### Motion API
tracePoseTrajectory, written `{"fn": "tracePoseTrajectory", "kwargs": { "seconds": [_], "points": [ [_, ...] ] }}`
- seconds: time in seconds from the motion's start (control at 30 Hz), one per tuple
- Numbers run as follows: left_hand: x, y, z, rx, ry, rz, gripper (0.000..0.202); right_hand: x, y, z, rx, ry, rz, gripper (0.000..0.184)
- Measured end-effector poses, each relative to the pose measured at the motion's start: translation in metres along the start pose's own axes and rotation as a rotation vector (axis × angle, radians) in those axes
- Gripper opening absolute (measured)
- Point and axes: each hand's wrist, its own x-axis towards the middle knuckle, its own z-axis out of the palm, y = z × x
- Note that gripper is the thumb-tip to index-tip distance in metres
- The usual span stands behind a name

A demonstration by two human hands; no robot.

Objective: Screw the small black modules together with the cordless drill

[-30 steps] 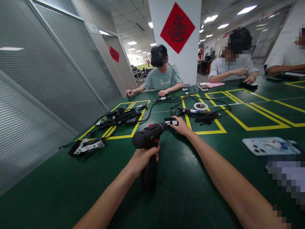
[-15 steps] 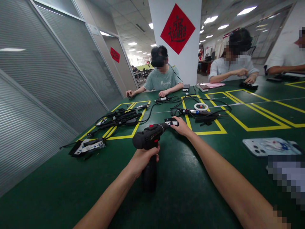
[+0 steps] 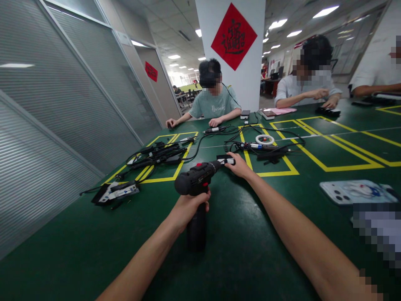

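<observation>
Both hands occupied around the middle of the frame. Left hand (image 3: 188, 209) closed round the grip of a black power drill (image 3: 196, 179) at centre, grip upright, chuck toward the part at right. Right hand (image 3: 239, 165), just right of centre, gripping a small black-and-white part (image 3: 223, 157) at the drill's nose, low over the green table (image 3: 238, 251); bit contact too small to tell. Left of centre, a heap of black cables (image 3: 163, 155) across yellow tape (image 3: 158, 181); farther left and lower, a black-and-white piece (image 3: 123, 190). Right of centre, a white ring (image 3: 265, 139) close to a slim tool (image 3: 257, 146). Near the right edge, a patterned phone (image 3: 354, 191). Upper middle, a person in pale green (image 3: 216, 104).
</observation>
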Motion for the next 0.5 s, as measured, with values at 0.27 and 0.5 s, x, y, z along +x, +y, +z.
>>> {"fn": "tracePoseTrajectory", "kwargs": {
  "seconds": [0.27, 0.5],
  "points": [
    [-0.0013, 0.0013, -0.0006, 0.015, -0.007, -0.005, 0.022, 0.0005, 0.0003, -0.0006, -0.002, -0.011, -0.001, 0.058],
    [-0.0014, 0.0033, 0.0010, 0.013, -0.009, 0.001, 0.020, -0.0003, -0.0006, -0.0009, -0.005, -0.015, 0.011, 0.061]
  ]
}}
